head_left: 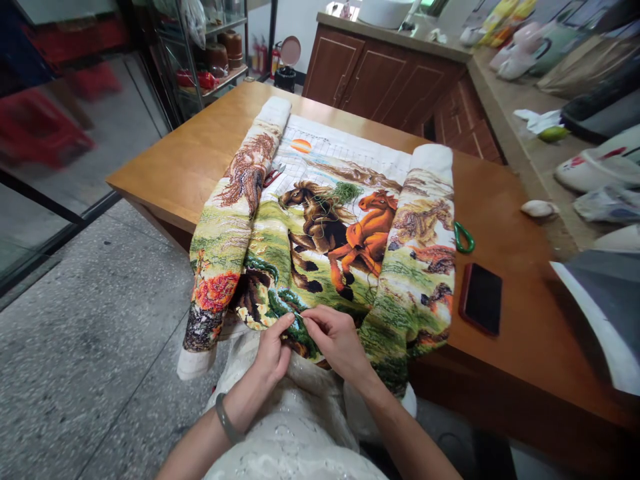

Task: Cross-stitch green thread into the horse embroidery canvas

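Observation:
A large cross-stitch cloth [345, 157] with a running-horse picture lies across the table edge and my lap, its two sides rolled up. My left hand [273, 347] grips the cloth's near edge, thumb on top and the other fingers mostly hidden below. Close beside it, my right hand [336, 339] pinches a thin, pale needle [300, 315] just above the stitched green area. Loose green thread [346, 193] is heaped on the horses. Near the left roll lies a small red-handled tool [273, 175], partly hidden.
The wooden table [200, 153] holds a dark phone [481, 299] and a green looped handle [464, 238] right of the cloth. Along the right runs a cluttered counter [525, 147]. A metal shelf [220, 27] stands at the back left, and red stools [40, 130] show behind glass.

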A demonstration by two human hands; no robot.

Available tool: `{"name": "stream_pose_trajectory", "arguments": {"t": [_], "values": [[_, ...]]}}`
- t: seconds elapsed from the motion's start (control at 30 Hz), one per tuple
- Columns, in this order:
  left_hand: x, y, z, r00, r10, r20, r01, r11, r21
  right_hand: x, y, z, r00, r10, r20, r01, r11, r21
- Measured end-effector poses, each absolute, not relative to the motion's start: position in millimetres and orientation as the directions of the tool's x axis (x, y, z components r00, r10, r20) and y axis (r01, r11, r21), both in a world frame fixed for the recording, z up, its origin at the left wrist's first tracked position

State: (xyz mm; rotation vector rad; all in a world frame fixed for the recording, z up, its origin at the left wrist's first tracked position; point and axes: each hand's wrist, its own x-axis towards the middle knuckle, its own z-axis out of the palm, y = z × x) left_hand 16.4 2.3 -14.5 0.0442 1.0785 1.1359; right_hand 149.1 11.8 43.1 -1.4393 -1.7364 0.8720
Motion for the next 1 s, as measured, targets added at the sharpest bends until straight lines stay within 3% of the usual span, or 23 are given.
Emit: {"name": "stream_pose_trajectory", "arguments": {"t": [1.0], "values": [[16.5,2.3,-12.7,-0.009,0.743,-0.669,-0.700,0.473,0.534,146.8,11.0,41.7,-0.113,0.989,0.098,0.526,0.144,-0.839]]}}
